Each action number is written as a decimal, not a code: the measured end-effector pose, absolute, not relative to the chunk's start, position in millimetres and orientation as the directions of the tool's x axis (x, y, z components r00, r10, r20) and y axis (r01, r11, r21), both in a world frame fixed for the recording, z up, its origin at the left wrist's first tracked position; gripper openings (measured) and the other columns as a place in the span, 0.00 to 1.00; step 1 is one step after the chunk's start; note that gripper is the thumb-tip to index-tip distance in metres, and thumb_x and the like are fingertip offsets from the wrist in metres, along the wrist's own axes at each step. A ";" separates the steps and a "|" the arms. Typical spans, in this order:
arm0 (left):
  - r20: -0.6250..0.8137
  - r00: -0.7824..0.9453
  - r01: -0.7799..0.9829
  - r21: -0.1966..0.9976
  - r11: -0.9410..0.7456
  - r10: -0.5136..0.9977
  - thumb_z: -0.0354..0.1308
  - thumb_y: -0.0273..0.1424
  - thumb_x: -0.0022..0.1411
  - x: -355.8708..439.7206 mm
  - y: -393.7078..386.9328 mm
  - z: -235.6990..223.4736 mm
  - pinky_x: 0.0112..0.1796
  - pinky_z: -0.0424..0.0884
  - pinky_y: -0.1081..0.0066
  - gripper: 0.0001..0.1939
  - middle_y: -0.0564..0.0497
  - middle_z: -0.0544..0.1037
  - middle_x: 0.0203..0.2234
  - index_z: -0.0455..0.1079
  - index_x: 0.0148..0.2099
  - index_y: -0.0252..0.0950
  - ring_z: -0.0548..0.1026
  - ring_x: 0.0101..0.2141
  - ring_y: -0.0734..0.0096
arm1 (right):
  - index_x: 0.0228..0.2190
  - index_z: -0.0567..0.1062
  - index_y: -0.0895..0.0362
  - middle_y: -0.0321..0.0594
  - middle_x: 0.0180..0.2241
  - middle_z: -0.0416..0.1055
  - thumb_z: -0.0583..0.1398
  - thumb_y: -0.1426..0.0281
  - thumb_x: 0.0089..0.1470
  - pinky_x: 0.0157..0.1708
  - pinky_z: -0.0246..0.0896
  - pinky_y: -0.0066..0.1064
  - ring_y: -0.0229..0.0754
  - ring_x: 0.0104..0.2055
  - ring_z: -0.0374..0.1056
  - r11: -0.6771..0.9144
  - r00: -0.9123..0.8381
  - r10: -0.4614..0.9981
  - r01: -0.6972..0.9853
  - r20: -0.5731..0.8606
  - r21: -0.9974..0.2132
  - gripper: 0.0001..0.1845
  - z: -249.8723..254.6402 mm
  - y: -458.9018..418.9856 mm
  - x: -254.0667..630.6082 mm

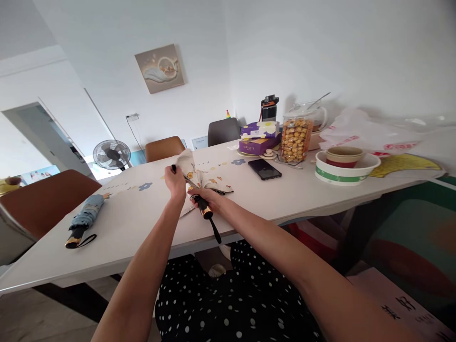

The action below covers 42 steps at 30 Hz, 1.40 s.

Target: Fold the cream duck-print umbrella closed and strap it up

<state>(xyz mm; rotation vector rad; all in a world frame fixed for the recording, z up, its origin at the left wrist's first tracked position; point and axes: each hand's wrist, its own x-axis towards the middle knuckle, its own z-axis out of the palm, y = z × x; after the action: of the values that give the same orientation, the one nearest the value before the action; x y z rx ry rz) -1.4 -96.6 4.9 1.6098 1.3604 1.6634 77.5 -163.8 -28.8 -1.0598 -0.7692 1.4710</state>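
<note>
A cream folding umbrella (213,181) with small orange and yellow prints is partly folded in front of me, its cloth loose and spread over the table. My right hand (204,196) is wrapped round it just above the black and gold handle (204,209). From the handle's end a black wrist strap hangs past the table edge. My left hand (175,183) is closed on the umbrella's cloth at its left side, and a small black piece shows at the fingers. To the left lies a second umbrella (87,213), light blue and folded, with a black and gold handle.
A phone (265,168) lies right of the umbrella on the white table (149,223). Farther right are tissue boxes (258,146), a jar of popcorn (296,137), a white bowl (329,175) with a paper cup, and plastic bags (374,130). Chairs (164,148) stand around the table.
</note>
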 end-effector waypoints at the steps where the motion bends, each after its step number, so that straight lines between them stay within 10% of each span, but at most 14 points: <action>1: 0.432 -0.253 0.205 0.899 -0.388 0.866 0.49 0.31 0.58 -9.3 -94.3 1.4 0.25 0.69 0.70 0.05 0.54 0.65 0.25 0.56 0.30 0.38 0.67 0.23 0.74 | 0.34 0.70 0.65 0.39 0.26 0.68 0.60 0.70 0.54 0.23 0.63 0.25 0.34 0.25 0.64 -0.203 -0.037 0.978 -0.409 -0.207 -0.890 0.09 -30.4 -163.6 78.5; 18: 0.211 -0.348 -0.267 0.912 -0.312 0.914 0.50 0.28 0.49 -54.7 -124.7 -24.0 0.17 0.69 0.72 0.04 0.55 0.67 0.24 0.61 0.31 0.35 0.66 0.16 0.79 | 0.37 0.65 0.57 0.35 0.18 0.64 0.59 0.49 0.48 0.12 0.56 0.23 0.34 0.16 0.60 -0.203 -0.073 0.979 -0.429 -0.190 -0.880 0.25 -24.5 -180.0 87.6; 25: 0.115 -0.321 -0.352 0.907 -0.231 0.940 0.54 0.27 0.46 -58.8 -132.3 -30.5 0.19 0.69 0.73 0.07 0.56 0.68 0.22 0.62 0.31 0.34 0.68 0.17 0.77 | 0.30 0.64 0.57 0.32 0.17 0.62 0.65 0.58 0.44 0.12 0.56 0.22 0.32 0.15 0.58 -0.119 0.047 0.988 -0.392 -0.148 -0.912 0.19 -31.0 -170.3 88.0; 30: -0.087 -0.025 -0.491 0.869 0.063 0.996 0.53 0.22 0.43 -79.6 -116.6 -30.1 0.30 0.75 0.66 0.08 0.50 0.73 0.27 0.65 0.30 0.34 0.74 0.26 0.70 | 0.26 0.63 0.57 0.30 0.18 0.59 0.66 0.64 0.43 0.12 0.55 0.21 0.30 0.17 0.57 -0.055 -0.011 0.998 -0.414 -0.055 -0.908 0.17 -29.2 -169.6 88.7; 36: -0.242 0.257 -0.401 0.854 0.331 0.936 0.56 0.39 0.52 -108.1 -92.8 -15.2 0.25 0.74 0.66 0.15 0.42 0.76 0.26 0.72 0.34 0.31 0.75 0.27 0.61 | 0.25 0.63 0.58 0.29 0.18 0.57 0.68 0.67 0.40 0.10 0.53 0.21 0.30 0.16 0.57 -0.110 -0.103 0.992 -0.354 -0.078 -0.929 0.18 -27.9 -170.4 84.8; 42: -0.080 -0.102 -0.342 0.939 0.040 0.992 0.61 0.35 0.50 -99.7 -73.9 -15.0 0.26 0.72 0.68 0.08 0.47 0.75 0.24 0.71 0.31 0.35 0.74 0.27 0.64 | 0.24 0.65 0.59 0.30 0.17 0.59 0.69 0.67 0.38 0.09 0.55 0.23 0.31 0.15 0.58 -0.135 -0.134 0.985 -0.235 -0.106 -0.962 0.18 -31.2 -166.9 83.0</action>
<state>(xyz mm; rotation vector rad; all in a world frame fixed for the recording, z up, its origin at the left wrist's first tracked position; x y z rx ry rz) -99.7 -73.9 -15.0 0.8503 1.0573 1.3907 83.0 -166.9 -31.2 -1.0501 -1.0485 1.4938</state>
